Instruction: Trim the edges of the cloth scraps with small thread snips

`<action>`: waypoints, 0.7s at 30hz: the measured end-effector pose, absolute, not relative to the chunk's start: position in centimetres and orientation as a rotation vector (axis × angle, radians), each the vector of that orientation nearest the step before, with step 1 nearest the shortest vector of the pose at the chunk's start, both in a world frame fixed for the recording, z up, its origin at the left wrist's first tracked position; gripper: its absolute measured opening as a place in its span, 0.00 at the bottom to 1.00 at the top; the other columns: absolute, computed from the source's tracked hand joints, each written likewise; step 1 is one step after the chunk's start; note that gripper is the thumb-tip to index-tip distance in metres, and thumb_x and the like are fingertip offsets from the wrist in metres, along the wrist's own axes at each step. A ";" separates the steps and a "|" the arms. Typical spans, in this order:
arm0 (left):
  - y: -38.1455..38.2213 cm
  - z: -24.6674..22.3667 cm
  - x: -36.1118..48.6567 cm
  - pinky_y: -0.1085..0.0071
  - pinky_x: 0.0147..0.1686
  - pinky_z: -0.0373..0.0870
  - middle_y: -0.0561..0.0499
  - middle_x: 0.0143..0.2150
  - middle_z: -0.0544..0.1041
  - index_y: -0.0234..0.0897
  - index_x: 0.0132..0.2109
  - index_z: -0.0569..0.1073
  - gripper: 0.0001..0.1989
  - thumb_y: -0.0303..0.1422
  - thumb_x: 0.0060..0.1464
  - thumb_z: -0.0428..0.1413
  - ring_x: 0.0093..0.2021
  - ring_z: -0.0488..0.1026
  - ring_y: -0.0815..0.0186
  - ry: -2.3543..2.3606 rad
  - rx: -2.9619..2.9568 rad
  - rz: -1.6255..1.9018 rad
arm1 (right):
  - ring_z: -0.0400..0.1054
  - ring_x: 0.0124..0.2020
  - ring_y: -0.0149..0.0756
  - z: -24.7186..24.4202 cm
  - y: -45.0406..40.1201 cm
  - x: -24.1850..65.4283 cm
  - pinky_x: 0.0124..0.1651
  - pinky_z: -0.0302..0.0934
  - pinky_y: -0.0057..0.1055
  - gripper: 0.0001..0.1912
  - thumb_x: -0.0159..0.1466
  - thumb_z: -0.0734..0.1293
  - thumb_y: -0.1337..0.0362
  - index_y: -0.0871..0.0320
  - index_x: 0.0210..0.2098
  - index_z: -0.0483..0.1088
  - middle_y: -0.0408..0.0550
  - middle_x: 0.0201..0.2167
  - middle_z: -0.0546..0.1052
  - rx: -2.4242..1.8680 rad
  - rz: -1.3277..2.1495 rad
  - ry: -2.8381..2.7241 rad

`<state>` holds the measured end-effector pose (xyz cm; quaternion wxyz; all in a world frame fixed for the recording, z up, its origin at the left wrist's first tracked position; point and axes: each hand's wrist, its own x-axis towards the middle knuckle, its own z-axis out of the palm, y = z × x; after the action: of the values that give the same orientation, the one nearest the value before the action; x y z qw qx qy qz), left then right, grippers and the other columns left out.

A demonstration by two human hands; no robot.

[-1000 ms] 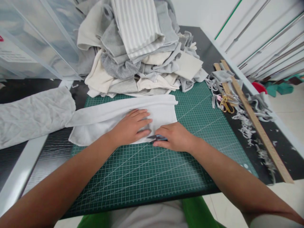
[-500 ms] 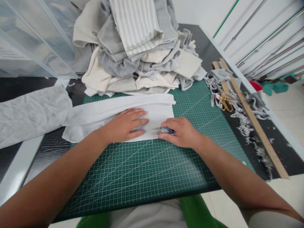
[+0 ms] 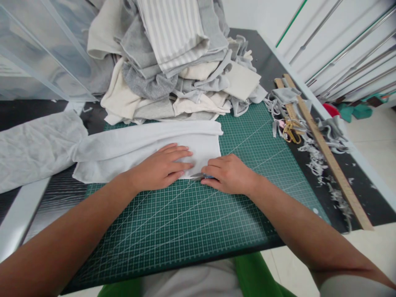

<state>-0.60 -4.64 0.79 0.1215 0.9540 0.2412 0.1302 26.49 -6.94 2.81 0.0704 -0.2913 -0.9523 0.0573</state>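
Note:
A strip of white fabric [image 3: 148,144] lies folded across the green cutting mat [image 3: 185,231]. My left hand [image 3: 163,165] rests flat on it with the fingers stretched out. In my right hand [image 3: 227,173] are small blue-handled thread snips [image 3: 206,176], their pointed blades toward the left at the fabric's near edge. Most of the handle is hidden by my fingers. A short loose thread seems to hang at that edge by the blade tips.
A tall heap of grey, cream and striped cloth [image 3: 173,37] stands behind the mat. Crumpled grey fabric [image 3: 34,152] lies left. To the right are wooden rulers [image 3: 334,161], gold-handled scissors [image 3: 291,131] and fabric scraps [image 3: 315,161]. Clear plastic bins [image 3: 46,53] stand back left.
My right hand has moved slightly left and nearer to me, bringing the snips from above the fabric to its near edge. The blades look closer together. My left hand stays on the fabric.

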 end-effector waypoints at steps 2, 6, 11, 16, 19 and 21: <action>-4.5 0.7 -0.6 0.48 0.68 0.56 0.46 0.66 0.67 0.44 0.58 0.73 0.17 0.32 0.65 0.52 0.67 0.61 0.56 0.703 2.773 0.390 | 0.69 0.30 0.34 2.9 -6.9 26.5 0.31 0.52 0.32 0.15 0.69 0.62 0.53 0.57 0.40 0.75 0.45 0.31 0.77 -0.873 0.176 -2.877; -4.3 0.7 -0.7 0.48 0.67 0.56 0.46 0.66 0.67 0.44 0.58 0.73 0.16 0.33 0.65 0.52 0.67 0.62 0.56 0.699 2.757 0.406 | 0.70 0.31 0.33 2.7 -6.9 26.4 0.31 0.52 0.31 0.15 0.70 0.61 0.54 0.57 0.42 0.74 0.45 0.32 0.77 -0.849 0.148 -2.879; -4.3 0.5 -0.7 0.48 0.67 0.57 0.45 0.66 0.67 0.44 0.58 0.73 0.16 0.34 0.65 0.52 0.67 0.62 0.56 0.696 2.770 0.404 | 0.69 0.30 0.32 2.3 -7.0 26.2 0.30 0.51 0.31 0.16 0.71 0.60 0.54 0.57 0.44 0.74 0.44 0.32 0.77 -0.794 0.053 -2.868; -4.3 0.5 -0.7 0.49 0.67 0.57 0.45 0.66 0.67 0.44 0.58 0.73 0.16 0.33 0.64 0.53 0.67 0.62 0.56 0.694 2.766 0.421 | 0.68 0.28 0.31 2.4 -7.3 26.0 0.29 0.49 0.33 0.15 0.72 0.59 0.56 0.58 0.43 0.73 0.43 0.31 0.77 -0.749 -0.026 -2.868; -4.3 0.4 -0.7 0.49 0.67 0.57 0.45 0.66 0.67 0.44 0.57 0.73 0.16 0.34 0.65 0.53 0.67 0.62 0.56 0.696 2.765 0.427 | 0.67 0.27 0.30 2.5 -7.4 25.8 0.28 0.47 0.34 0.15 0.72 0.58 0.57 0.58 0.42 0.73 0.42 0.30 0.77 -0.736 -0.057 -2.883; -4.3 0.4 -0.7 0.49 0.67 0.57 0.46 0.66 0.67 0.44 0.57 0.73 0.15 0.34 0.65 0.53 0.67 0.62 0.56 0.696 2.767 0.429 | 0.67 0.26 0.30 2.4 -7.5 25.7 0.27 0.46 0.34 0.16 0.72 0.58 0.57 0.58 0.41 0.73 0.42 0.30 0.77 -0.739 -0.051 -2.892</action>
<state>-0.72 -4.26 0.40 0.1277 0.9512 0.2392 0.1474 25.69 -7.48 2.43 0.0779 -0.2469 -0.9658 -0.0171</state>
